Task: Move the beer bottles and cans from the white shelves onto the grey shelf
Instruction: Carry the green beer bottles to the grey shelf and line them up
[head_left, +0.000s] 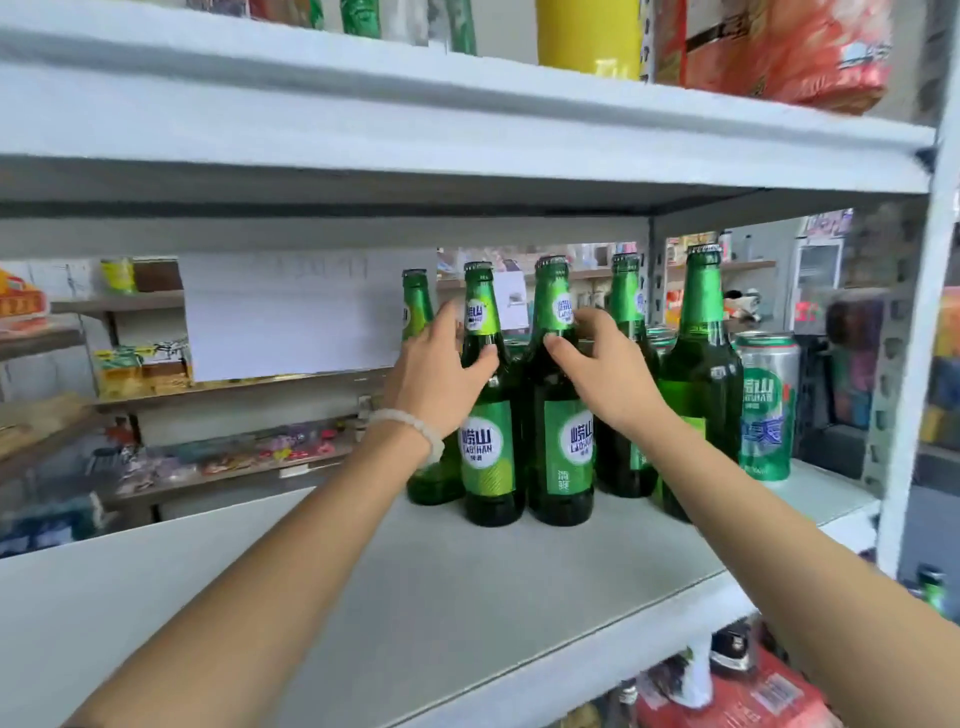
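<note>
Left hand (441, 374) curls round the neck of the front-left green beer bottle (488, 415), thumb on the glass. Right hand (597, 369) grips the neck of the front-right bottle (563, 426). Both bottles stand upright, touching, on the white shelf (467, 597); labels read "LAOSHAN". Three more green bottles (701, 384) stand behind and right. Far right, a green Laoshan can (768, 410). White bead bracelet (415, 428) on left wrist.

glossy green glass bottles (491, 415), matt shelf (467, 597)
</note>
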